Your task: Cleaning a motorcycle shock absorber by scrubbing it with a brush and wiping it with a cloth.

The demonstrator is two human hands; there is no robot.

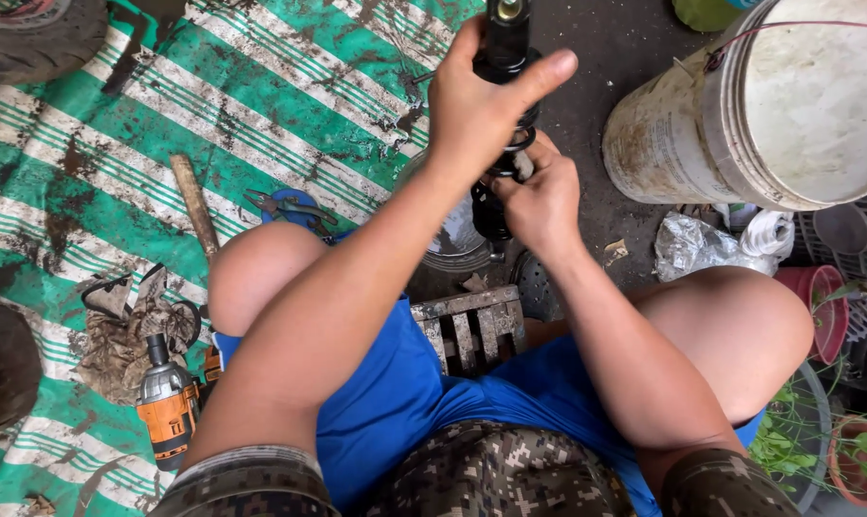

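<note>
Crumpled, perhaps plastic bag (694, 244) lies beside dirty white bucket (740, 105).

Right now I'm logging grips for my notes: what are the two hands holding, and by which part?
Both hold one upright black coil-spring shock absorber. The left hand wraps its upper body; the right hand grips lower, at the spring.

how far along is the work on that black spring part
Done: tools are laid out, an orange drill, pliers and a wooden-handled tool on the green striped mat. In hand: the left hand grips the black coil-spring strut near its top, the right hand lower. Left: cannot tell.
</note>
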